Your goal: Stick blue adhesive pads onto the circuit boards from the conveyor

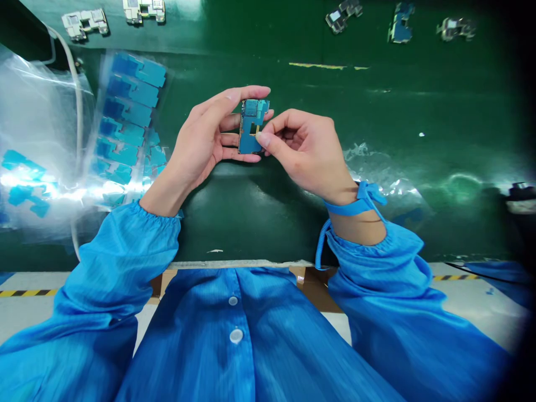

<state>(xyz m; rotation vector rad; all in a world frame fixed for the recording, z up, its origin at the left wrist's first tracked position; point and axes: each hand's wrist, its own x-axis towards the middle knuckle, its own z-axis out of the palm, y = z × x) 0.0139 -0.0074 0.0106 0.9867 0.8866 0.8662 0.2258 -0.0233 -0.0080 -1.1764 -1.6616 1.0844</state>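
Blue circuit board (248, 143) sits in left hand (205, 134), right hand (309, 148) touching it

The flat rectangular circuit board (248, 144) shows a medium-blue face, with lighter turquoise at its far right corner and dark edges flecked with gold. The smooth, shiny worktop (238, 223) is deep green, streaked with white glare. The row of notched film pieces (140, 92) runs from turquoise to darker blue at the left ends. The long-sleeved cloth smock (201, 346) is bright blue with faint fine lines and round whitish buttons (236, 335); the banded wrist strap (347, 209) is plain blue. The flat floor tape (37, 293) alternates yellow and black.
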